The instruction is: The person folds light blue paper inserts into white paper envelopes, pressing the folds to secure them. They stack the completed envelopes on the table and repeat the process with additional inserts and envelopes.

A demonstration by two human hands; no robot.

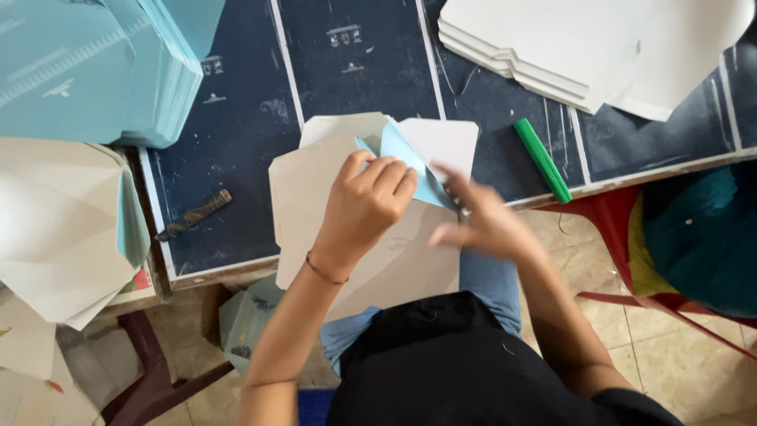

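Head view: the left hand [364, 207] is closing its curled fingers on the light-blue inner flap of a flat, unfolded card envelope blank [378, 237], grey-white outside, which is lying at the near edge of the dark table [236, 134] and overhanging the person's lap. The right hand [481, 225], blurred, is resting loosely open with fingers spread against the flap's right edge, gripping nothing discernible. Nearby are lying a green stick [542, 159], a blue stack [102, 67] and a white stack [583, 43].
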